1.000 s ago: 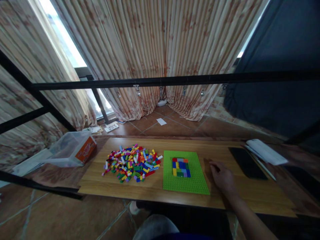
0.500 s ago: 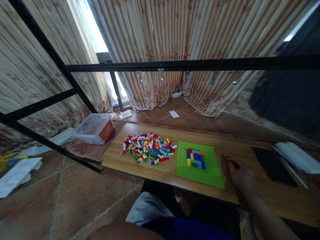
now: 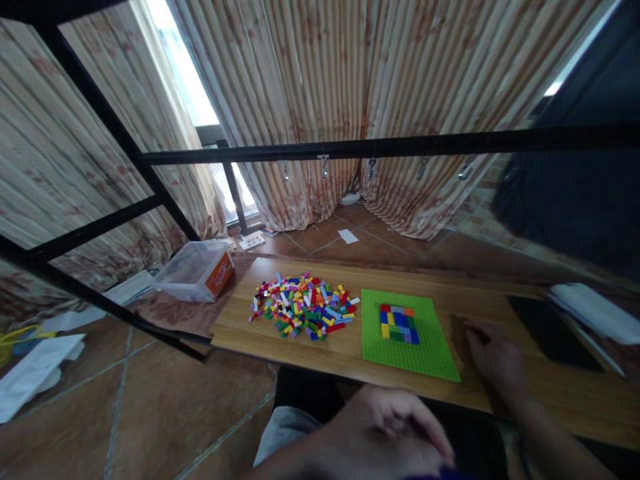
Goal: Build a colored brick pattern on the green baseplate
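My left hand [image 3: 395, 427] is over my lap at the table's front edge, its fingers curled inward; whether anything is in them is hidden. On the wooden table, my right hand [image 3: 493, 353] rests just right of a green baseplate [image 3: 437, 353], apart from it. Its fingers are bent together, and their contents cannot be made out. A compact block of toy bricks [image 3: 399, 324] in red, yellow, blue, green, grey and orange is set on the baseplate. Left of the plate lies a loose heap of mixed toy bricks [image 3: 305, 307].
A clear plastic box [image 3: 187, 277] with an orange label stands beyond the table's left end. Right of my right hand lies a flat black panel [image 3: 553, 333], with a white bundle [image 3: 597, 310] beside it. A black metal bar [image 3: 320, 155] crosses in front of the curtains.
My left hand has come up into view over my lap. My right hand stays beside the baseplate. The view has shifted slightly; the bricks look unchanged.
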`<act>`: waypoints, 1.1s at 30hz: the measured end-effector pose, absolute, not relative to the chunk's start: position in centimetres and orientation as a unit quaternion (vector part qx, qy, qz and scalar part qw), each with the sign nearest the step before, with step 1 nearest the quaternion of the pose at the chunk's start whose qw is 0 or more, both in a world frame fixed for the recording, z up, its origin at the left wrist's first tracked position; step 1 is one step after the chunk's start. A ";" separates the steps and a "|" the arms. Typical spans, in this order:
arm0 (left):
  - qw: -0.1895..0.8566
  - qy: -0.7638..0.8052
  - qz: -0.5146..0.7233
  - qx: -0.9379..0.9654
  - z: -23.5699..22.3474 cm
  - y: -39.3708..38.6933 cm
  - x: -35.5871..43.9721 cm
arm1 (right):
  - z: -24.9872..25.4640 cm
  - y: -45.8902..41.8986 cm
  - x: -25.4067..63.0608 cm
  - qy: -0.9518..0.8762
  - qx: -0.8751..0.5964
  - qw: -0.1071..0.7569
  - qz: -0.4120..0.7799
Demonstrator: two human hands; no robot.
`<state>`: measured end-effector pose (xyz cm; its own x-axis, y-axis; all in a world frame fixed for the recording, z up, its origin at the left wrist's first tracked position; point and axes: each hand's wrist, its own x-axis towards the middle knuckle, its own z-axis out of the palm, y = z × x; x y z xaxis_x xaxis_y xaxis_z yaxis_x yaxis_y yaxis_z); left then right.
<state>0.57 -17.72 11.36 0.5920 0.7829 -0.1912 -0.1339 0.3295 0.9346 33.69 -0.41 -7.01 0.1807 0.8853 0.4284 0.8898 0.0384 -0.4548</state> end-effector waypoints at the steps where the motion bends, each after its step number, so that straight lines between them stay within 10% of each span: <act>1: 0.715 0.398 0.338 0.464 10.0 -16.8 -0.2 | -7.0 -0.4 33.7 -0.637 -0.697 0.331 0.001; 15: 0.267 0.685 0.378 0.562 0.6 -11.5 -11.4 | -7.0 -0.9 34.5 -0.602 -0.717 0.352 0.017; 33: 0.127 0.731 0.329 0.584 -2.2 -10.1 -9.8 | -6.4 -2.1 34.1 -0.640 -0.700 0.317 -0.006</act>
